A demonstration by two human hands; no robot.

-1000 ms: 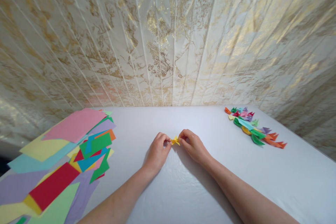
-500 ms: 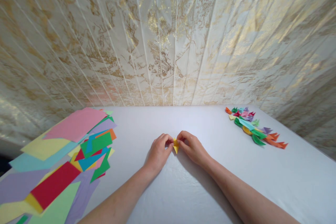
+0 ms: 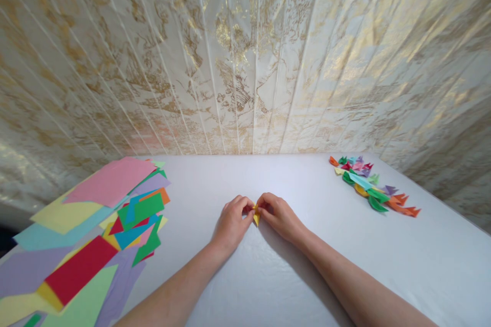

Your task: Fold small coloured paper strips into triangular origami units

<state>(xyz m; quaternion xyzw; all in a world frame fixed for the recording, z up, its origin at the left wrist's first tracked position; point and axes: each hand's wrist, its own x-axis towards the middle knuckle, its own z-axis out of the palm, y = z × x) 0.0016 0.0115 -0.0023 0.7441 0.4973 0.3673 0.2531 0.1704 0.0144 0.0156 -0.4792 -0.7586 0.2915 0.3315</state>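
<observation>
A small folded piece of yellow paper [image 3: 256, 218] is pinched between my two hands at the middle of the white table. Its pointed end faces down toward me, and fingertips cover parts of its upper end. My left hand [image 3: 235, 218] grips its left side between thumb and fingers. From the other side, my right hand [image 3: 279, 214] holds it the same way, thumb and forefinger closed. The two hands nearly meet over the paper.
Coloured paper sheets and smaller rectangles lie piled on the left, among them a pink sheet [image 3: 111, 180] and a red one [image 3: 81, 269]. Several folded paper shapes [image 3: 378, 195] are grouped at the right of the table [image 3: 215, 176]. A gold-patterned curtain [image 3: 238, 61] hangs behind.
My right hand's fingers have shifted slightly left and down, closer to the left fingertips. The yellow paper now looks narrower between them. The piles have not moved.
</observation>
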